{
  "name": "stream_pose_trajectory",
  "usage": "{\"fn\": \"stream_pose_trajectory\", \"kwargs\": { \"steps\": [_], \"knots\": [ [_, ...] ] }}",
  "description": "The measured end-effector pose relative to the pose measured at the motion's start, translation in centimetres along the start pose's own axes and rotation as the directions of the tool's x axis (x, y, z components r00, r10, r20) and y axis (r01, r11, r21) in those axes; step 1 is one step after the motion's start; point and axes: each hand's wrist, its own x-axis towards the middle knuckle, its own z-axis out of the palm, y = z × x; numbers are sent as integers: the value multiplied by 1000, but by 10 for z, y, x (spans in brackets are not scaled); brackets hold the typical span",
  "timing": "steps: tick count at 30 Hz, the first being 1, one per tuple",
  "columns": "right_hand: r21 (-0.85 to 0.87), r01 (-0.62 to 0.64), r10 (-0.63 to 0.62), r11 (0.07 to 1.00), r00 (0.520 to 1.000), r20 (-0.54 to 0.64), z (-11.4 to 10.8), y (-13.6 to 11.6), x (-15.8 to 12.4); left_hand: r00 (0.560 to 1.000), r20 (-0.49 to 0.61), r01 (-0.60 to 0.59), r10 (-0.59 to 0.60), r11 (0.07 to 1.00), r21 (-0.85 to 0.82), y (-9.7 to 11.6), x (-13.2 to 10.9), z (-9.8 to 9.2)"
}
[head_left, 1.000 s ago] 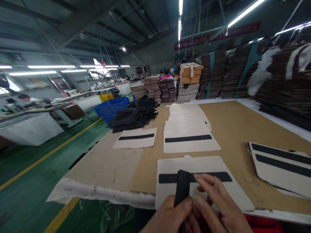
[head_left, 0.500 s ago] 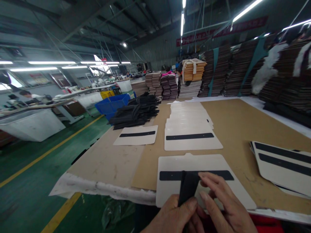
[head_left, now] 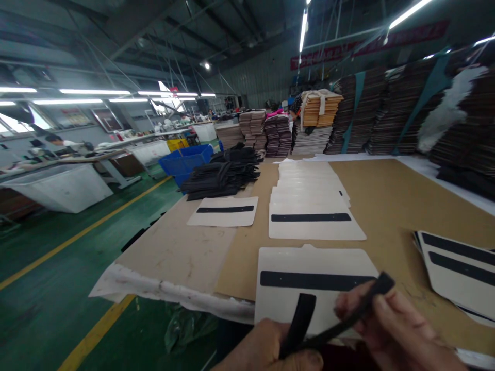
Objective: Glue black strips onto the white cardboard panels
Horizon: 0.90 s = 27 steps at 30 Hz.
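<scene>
At the table's near edge, my left hand (head_left: 266,346) is closed round black fabric strips (head_left: 304,312), one of which sticks up above the thumb. My right hand (head_left: 402,324), slightly blurred, pinches the end of another black strip (head_left: 344,324), which slants from the left hand up to the right. Just beyond both hands lies a cream panel (head_left: 276,304) with rounded corners and a dark band across it. My right hand covers its lower right part.
Overlapping cream panels (head_left: 317,229) lie farther back, with a single one (head_left: 224,219) to their left. A black fabric pile (head_left: 220,180) sits at the table's left edge, beside a blue bin (head_left: 185,162). Banded panels (head_left: 452,281) are stacked at right. Tall stacks (head_left: 358,113) stand behind.
My right hand has moved right and up, drawing one black strip away from those in my left hand. The view has shifted slightly left.
</scene>
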Motion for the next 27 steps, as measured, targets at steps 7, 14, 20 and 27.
{"fn": "stream_pose_trajectory", "kwargs": {
  "steps": [7,14,20,27],
  "knots": [
    [-207,20,-34,978,997,-64,-33,-82,47,964,-265,154,-32,877,455,5,-27,-33],
    [-792,75,375,606,851,368,57,-66,99,804,-417,150,424,533,832,-17,18,-39],
    [-864,310,324,397,834,447,87,-24,143,808,-443,216,389,503,837,-30,37,-40],
    [-879,326,363,347,818,447,94,3,165,772,-427,171,470,494,853,-51,42,-43]
  ]
}}
